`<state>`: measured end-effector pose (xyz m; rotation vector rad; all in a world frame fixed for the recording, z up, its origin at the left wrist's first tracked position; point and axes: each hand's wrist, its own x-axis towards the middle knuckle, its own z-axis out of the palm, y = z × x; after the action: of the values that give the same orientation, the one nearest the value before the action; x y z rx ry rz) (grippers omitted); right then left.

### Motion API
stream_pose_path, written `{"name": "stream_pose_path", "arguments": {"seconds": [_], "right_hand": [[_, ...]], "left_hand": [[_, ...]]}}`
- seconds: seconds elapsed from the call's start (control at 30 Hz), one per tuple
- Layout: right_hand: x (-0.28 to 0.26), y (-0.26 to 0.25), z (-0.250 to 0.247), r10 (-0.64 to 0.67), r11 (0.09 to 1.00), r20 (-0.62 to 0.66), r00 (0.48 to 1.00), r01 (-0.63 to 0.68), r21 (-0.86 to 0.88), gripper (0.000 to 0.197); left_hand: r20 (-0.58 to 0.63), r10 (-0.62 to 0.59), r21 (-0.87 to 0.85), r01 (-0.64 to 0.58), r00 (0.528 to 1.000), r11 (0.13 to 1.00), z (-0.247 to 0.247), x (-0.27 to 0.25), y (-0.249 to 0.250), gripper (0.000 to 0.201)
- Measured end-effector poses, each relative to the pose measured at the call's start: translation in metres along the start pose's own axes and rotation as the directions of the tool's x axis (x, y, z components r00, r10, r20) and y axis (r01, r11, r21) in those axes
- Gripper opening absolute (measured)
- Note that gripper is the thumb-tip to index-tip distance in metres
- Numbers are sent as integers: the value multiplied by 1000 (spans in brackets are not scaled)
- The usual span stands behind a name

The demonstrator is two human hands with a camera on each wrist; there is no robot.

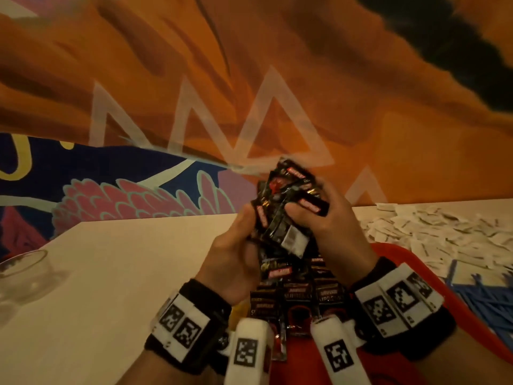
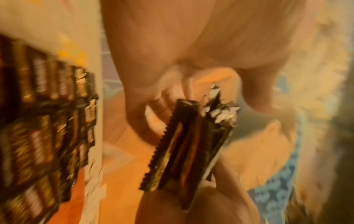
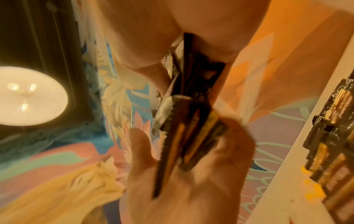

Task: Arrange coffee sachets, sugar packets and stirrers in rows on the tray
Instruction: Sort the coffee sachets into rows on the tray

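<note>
A bundle of black coffee sachets (image 1: pixel 286 207) with red labels is raised above the table between both hands. My left hand (image 1: pixel 236 251) grips its left side, thumb on the front. My right hand (image 1: pixel 327 223) grips the right side, fingers curled over the top sachets. In the left wrist view the bundle of coffee sachets (image 2: pixel 184 151) shows edge-on; in the right wrist view the bundle of coffee sachets (image 3: pixel 187 121) is fanned between the fingers. Below the hands, rows of coffee sachets (image 1: pixel 299 298) lie on the red tray (image 1: pixel 433 276).
A heap of white sugar packets (image 1: pixel 444 232) covers the table at the right. Blue stirrers (image 1: pixel 483 301) lie in a pile beside the tray's right rim. A clear glass (image 1: pixel 25 276) stands at the table's left edge. A painted wall rises behind the table.
</note>
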<state>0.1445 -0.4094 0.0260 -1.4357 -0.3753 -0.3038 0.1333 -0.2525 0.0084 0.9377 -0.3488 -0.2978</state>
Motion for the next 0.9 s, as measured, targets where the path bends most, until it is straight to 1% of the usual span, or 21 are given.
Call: {"name": "stream_pose_path", "arguments": {"seconds": [0.03,0.1,0.17,0.27,0.3,0.37,0.4,0.43,0.5,0.53,0.57,0.6,0.63,0.67,0.73,0.77,0.8,0.83,0.9], "right_hand": [[-4,3,5,-6,999,56,998,9,-52,37],[-13,8,12,-31,989,149,988,52,-139,36],[-18,10,13,-65,974,200,978,105,-200,36],[-20,9,14,-109,917,275,955,204,-342,31],[-20,11,14,-123,872,299,946,247,-423,31],[-16,16,11,-127,716,333,934,319,-621,42],[-14,18,9,-108,649,342,933,327,-687,49],[-13,17,6,-87,617,340,936,319,-720,53],[-12,14,0,-85,613,342,936,319,-723,62],[-12,12,-2,-131,609,353,926,356,-708,65],[-14,9,-2,-199,585,382,902,422,-692,68],[-15,5,-1,-255,551,430,866,495,-672,70],[-18,2,1,-278,515,486,829,556,-653,71],[-21,-2,3,-261,485,542,799,594,-643,72],[-26,-6,7,-156,429,619,770,617,-659,84],[-27,-5,8,-114,389,632,767,619,-682,92],[-27,-4,9,-99,353,630,771,619,-702,96],[-27,-3,9,-106,337,620,777,615,-713,97],[-25,-2,7,-136,359,593,794,597,-717,92]], "left_hand": [[46,-59,-53,62,997,997,0,-3,-3,75],[78,-87,-112,96,993,989,-2,-6,-12,65],[43,-79,-111,84,996,990,-1,-9,-14,59],[-59,-50,-63,46,997,997,0,-12,-12,36],[-97,-53,-65,47,994,997,-1,-12,-12,34],[-144,-57,-73,47,988,996,-4,-11,-14,36],[-153,-49,-82,37,987,996,-4,-11,-15,36],[-156,-42,-95,28,987,995,-5,-10,-15,33],[-149,-40,-114,23,988,993,-7,-9,-17,30],[-148,-46,-122,28,988,992,-9,-9,-18,30],[-146,-53,-123,35,988,992,-10,-9,-18,31],[-142,-59,-117,42,988,992,-11,-9,-19,31],[-124,-65,-115,50,990,992,-10,-9,-19,31],[-103,-68,-111,56,992,992,-10,-10,-20,31],[-65,-48,-97,41,997,994,-9,-14,-19,27],[-49,-35,-84,31,998,996,-8,-16,-18,25],[-21,-24,-81,22,999,996,-7,-19,-17,26],[18,-19,-114,21,1000,993,-7,-21,-17,33],[66,-20,-199,33,998,979,-5,-23,-18,49]]}}
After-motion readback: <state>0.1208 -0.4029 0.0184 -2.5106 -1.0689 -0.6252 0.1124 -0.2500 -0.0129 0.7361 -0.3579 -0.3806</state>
